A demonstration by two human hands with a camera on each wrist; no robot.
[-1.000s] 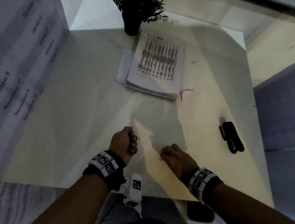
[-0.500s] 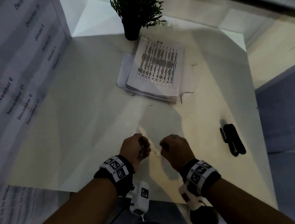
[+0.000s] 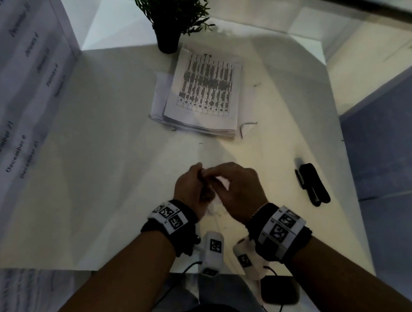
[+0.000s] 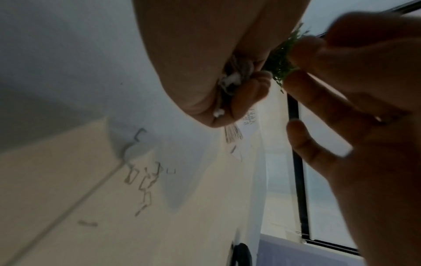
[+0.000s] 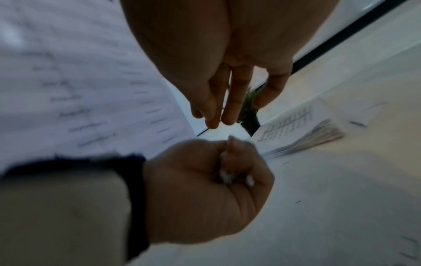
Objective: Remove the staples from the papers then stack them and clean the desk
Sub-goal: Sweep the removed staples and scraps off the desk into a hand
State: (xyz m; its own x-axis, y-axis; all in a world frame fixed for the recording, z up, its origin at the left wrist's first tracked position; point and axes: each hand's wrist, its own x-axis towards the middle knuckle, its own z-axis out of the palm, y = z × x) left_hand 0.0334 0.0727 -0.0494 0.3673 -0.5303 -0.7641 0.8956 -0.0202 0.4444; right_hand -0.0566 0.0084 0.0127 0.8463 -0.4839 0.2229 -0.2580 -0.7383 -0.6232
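Right hand [image 5: 227, 75] at twelve o'clock with fingers straight, left hand [image 5: 205, 187] at six o'clock fisted around staples [image 5: 227, 175], paper stack [image 5: 303, 133] at three o'clock

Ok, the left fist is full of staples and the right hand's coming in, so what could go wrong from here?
1. The left hand grips a bunch of staples loosely; some poke out of the fist and could drop during the handover to the right hand.
2. Loose staples lie on the desk under the hands, small, pale and easy to miss.
3. Bent staple ends may prick the fingers.
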